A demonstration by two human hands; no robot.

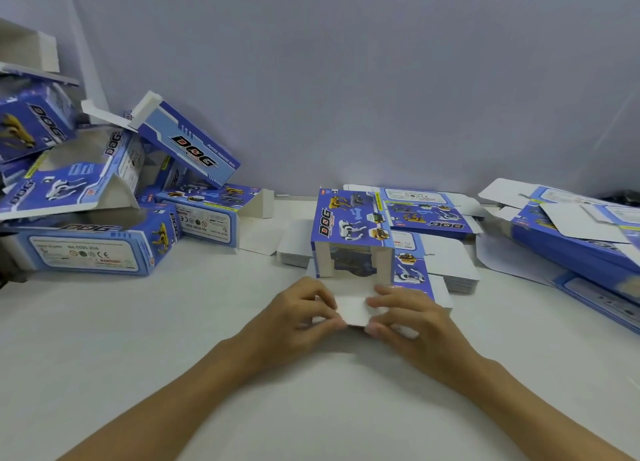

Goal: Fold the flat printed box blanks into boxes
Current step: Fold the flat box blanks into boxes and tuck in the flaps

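Both grips, left hand [304,308] and right hand [405,317], pinch the box's [351,225] white flap [353,310] (box just beyond).

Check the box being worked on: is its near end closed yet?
Still open. The box shows its dark inside; both hands pinch its white flap, lying flat.

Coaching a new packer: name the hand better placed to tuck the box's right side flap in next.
Probably the right hand: it grips the white end flap just below the right side flap; the left hand sits farther across.
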